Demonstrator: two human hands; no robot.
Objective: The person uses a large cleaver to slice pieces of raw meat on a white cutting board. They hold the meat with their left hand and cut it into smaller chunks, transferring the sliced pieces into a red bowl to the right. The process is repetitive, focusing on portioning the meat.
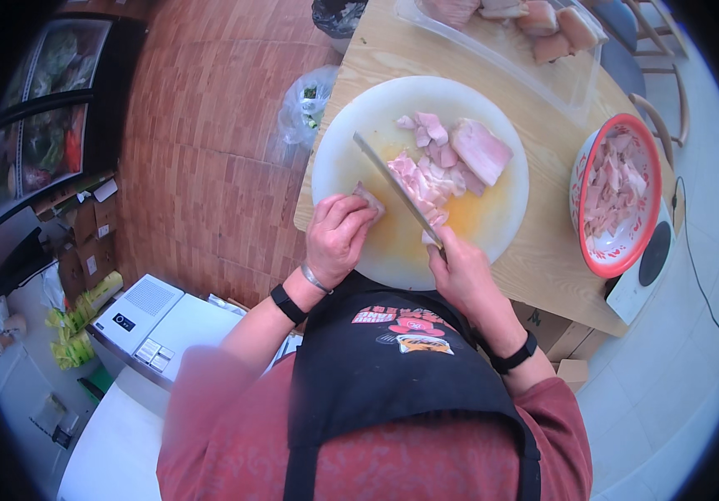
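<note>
At the white board's (339,154) left, the left hand (339,236) clasps meat (369,201), likely soft, slippery, best pinned from above; by its near edge, the right hand (462,271) grips a knife (396,184)

Free board (343,159) leftward, knife (394,183) apparently over meat (424,185)

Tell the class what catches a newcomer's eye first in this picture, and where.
The long knife comes first, slanting across the round white board, its handle in the grip of the right hand. Next is the pink cut meat heaped right of the blade, with a small piece in the grip of the left hand. Far right, the red-rimmed bowl of meat stands out.
</note>
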